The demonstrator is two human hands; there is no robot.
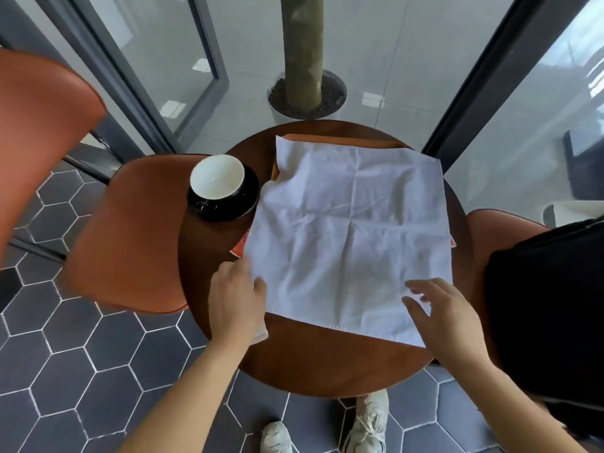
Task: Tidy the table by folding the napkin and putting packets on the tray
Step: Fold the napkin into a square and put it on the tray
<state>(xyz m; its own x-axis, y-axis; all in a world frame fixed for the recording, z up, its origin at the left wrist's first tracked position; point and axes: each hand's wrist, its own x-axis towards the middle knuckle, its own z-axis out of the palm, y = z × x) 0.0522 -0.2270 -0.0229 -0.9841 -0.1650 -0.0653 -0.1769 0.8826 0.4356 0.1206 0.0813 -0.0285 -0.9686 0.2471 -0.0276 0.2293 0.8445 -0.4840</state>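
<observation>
Your left hand (237, 297) is meeting the near-left edge of the napkin (349, 230), and I cannot tell its grip. Your right hand (447, 308) is hovering unclenched over its near-right corner, likely readying a fold. The napkin is draping the tray (340, 140), with a packet (238, 248) peeking out leftward.

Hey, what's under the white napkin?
An orange tray edge shows at its far side; a red packet corner peeks out left, another right. Everything else is hidden.
</observation>
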